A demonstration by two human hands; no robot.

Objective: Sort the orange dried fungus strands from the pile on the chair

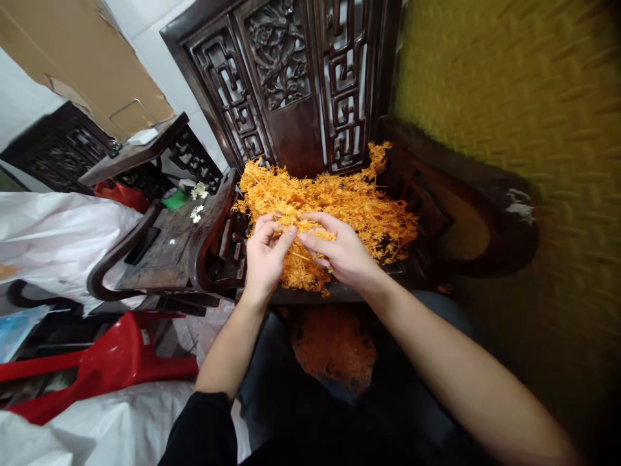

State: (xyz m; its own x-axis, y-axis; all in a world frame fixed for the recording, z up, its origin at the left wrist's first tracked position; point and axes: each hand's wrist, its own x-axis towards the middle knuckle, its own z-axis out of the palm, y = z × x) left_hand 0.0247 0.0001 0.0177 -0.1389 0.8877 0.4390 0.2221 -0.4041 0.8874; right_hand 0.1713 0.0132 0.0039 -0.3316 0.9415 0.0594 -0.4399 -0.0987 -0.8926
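A large heap of orange artificial plant sprigs (339, 194) fills the seat of a dark carved wooden chair (298, 133). Over the front of the heap, my left hand (266, 255) pinches part of an orange sprig between thumb and curled fingers. Close beside it, my right hand (347, 249) also has its thumb and fingers closed on orange sprig pieces. The two thumb tips nearly meet. Fine stems between the fingers blend with the heap behind, so where the held piece ends is hard to make out.
Left of the chair stands a small wooden table (165, 259) bearing a dark phone-like slab (142, 246), a green roll (174, 198) and small white flowers (198, 202). A red plastic stool (116, 353) and white sacks (53, 233) lie lower left. A yellow textured surface (514, 97) rises at right.
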